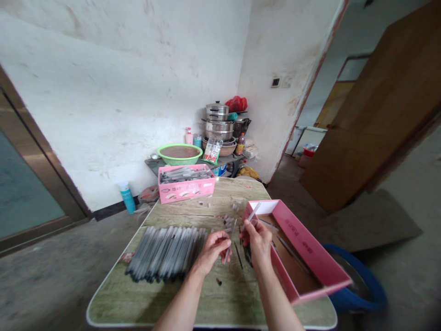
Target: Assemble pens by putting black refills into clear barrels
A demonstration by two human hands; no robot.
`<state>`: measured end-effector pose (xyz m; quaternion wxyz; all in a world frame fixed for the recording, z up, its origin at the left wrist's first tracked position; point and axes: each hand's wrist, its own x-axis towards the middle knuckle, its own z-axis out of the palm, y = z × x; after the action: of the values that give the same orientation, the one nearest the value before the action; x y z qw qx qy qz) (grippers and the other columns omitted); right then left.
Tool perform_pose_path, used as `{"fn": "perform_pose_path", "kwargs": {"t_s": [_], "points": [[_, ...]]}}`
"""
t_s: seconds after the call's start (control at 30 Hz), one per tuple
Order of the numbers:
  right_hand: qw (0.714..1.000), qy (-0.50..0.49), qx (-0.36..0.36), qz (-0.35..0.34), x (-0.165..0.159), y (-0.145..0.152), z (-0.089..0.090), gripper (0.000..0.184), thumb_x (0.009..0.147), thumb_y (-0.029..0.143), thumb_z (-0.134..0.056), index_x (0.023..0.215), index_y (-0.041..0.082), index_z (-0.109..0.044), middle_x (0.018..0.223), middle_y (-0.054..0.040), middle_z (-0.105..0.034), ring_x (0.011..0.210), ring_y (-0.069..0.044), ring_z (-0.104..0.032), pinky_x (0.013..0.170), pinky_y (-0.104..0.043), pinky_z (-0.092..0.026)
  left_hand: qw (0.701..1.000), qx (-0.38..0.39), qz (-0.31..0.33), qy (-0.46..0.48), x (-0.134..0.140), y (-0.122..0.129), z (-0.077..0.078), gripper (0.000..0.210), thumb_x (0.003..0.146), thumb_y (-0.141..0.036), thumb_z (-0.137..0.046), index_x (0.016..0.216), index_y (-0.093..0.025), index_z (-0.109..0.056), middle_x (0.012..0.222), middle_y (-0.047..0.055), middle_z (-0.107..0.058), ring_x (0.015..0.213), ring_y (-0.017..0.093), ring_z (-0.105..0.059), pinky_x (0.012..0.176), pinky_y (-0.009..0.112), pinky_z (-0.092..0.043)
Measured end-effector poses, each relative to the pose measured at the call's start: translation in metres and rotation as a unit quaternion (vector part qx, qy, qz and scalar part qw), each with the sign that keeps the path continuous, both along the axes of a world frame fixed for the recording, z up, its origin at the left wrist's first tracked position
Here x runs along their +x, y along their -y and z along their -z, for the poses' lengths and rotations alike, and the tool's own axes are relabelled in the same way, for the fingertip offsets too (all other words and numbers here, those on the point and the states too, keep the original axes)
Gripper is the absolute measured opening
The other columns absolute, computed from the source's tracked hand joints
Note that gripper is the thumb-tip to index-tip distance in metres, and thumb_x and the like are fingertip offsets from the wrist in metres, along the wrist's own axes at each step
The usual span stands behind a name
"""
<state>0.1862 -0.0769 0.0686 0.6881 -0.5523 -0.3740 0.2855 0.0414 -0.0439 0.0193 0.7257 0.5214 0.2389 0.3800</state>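
Over the middle of the table, my left hand [214, 250] pinches a thin pen refill [234, 227], which slants upward from the fingers. My right hand [259, 241] grips a translucent pen barrel [254, 211] beside the near wall of a pink box. To the left of my hands lies a row of many translucent pens [165, 253], their dark ends toward me. Small clear caps [227, 221] are scattered just beyond my hands. A dark thin stick [238, 255] and a small black piece [219, 282] rest on the tabletop between and below them.
The open pink box [312, 239] at the right holds a few long thin pieces. Another pink box [188, 191], at the table's far edge, is filled with pen parts. Behind it stand a green basin [179, 161] and stacked pots [219, 124]. A blue tub [365, 294] sits on the floor at right.
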Motion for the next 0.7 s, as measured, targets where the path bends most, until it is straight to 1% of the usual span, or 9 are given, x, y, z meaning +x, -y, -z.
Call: {"fn": "perform_pose_path", "kwargs": {"t_s": [0.13,0.3,0.43,0.6,0.7], "points": [[0.999,-0.050,0.014,-0.011,0.002,-0.017,-0.005,0.032,0.074,0.045,-0.070,0.070,0.016,-0.059,0.055,-0.0005,-0.064,0.040,-0.011,-0.053,0.033,-0.019,-0.033,1.000,0.010,0.020,0.005,0.000,0.001,0.000,0.030,0.078,-0.043,-0.064,0.079,-0.015,-0.053,0.057,0.000,-0.061,0.040,0.009,-0.053,0.037,0.018,-0.035],[0.997,-0.070,0.021,-0.023,0.002,-0.015,-0.005,0.032,0.074,0.044,-0.071,0.068,0.016,-0.057,0.051,0.0010,-0.061,0.038,-0.010,-0.051,0.034,-0.019,-0.034,0.999,0.014,0.031,-0.002,0.001,0.002,0.001,0.029,0.078,-0.042,-0.064,0.080,-0.015,-0.054,0.057,0.000,-0.062,0.040,0.009,-0.053,0.037,0.017,-0.034],[0.998,-0.054,0.005,-0.035,0.002,-0.012,-0.003,0.033,0.075,0.044,-0.070,0.066,0.017,-0.055,0.048,0.0020,-0.060,0.036,-0.009,-0.048,0.033,-0.018,-0.032,0.999,0.015,0.034,0.002,0.001,0.002,0.002,0.026,0.079,-0.039,-0.063,0.080,-0.015,-0.054,0.057,0.000,-0.061,0.040,0.008,-0.052,0.037,0.017,-0.032],[0.997,-0.035,-0.040,-0.058,-0.005,-0.011,0.003,0.033,0.074,0.042,-0.070,0.062,0.018,-0.052,0.041,0.0034,-0.056,0.030,-0.008,-0.042,0.030,-0.018,-0.026,1.000,0.006,-0.013,0.021,0.004,0.000,0.002,0.026,0.078,-0.039,-0.065,0.082,-0.017,-0.053,0.054,-0.004,-0.056,0.039,0.007,-0.046,0.037,0.017,-0.028],[0.996,-0.037,-0.050,-0.058,-0.014,-0.011,0.011,0.032,0.073,0.041,-0.070,0.061,0.018,-0.052,0.039,0.0039,-0.055,0.028,-0.008,-0.041,0.029,-0.018,-0.025,0.997,-0.010,-0.076,0.033,0.008,0.000,0.002,0.029,0.075,-0.041,-0.067,0.086,-0.018,-0.053,0.056,-0.006,-0.054,0.039,0.005,-0.041,0.037,0.016,-0.024]]}}
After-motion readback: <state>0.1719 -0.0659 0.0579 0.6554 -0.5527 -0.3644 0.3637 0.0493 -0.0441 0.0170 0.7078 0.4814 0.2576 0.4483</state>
